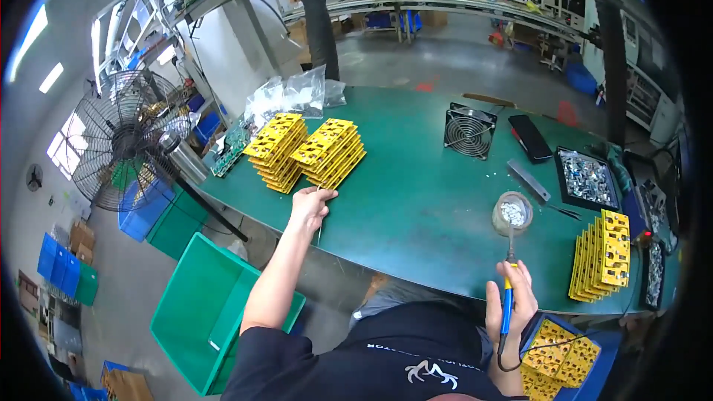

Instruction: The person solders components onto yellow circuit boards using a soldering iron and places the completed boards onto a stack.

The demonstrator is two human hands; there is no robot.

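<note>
My right hand point(518, 298) grips a soldering iron point(507, 310) with a blue and yellow handle. Its tip points into a round tub point(498, 217) holding white pieces; whether it touches them I cannot tell. At the table's front edge my left hand point(309, 208) is closed in a pinch, with a thin pale wire point(319, 235) hanging below the fingers. Just beyond that hand, two stacks of yellow circuit boards stand side by side, the left stack point(278, 150) and the right stack point(329, 151). The fingers are close to the right stack's lower corner; contact is unclear.
Another yellow board stack point(603, 256) stands at the right, near a black tray of small metal parts point(587, 178). A small square fan point(469, 132), a black phone-like case point(530, 139) and tweezers point(563, 212) lie behind. A green bin point(200, 304) is below left; a blue bin point(610, 341) holds more boards.
</note>
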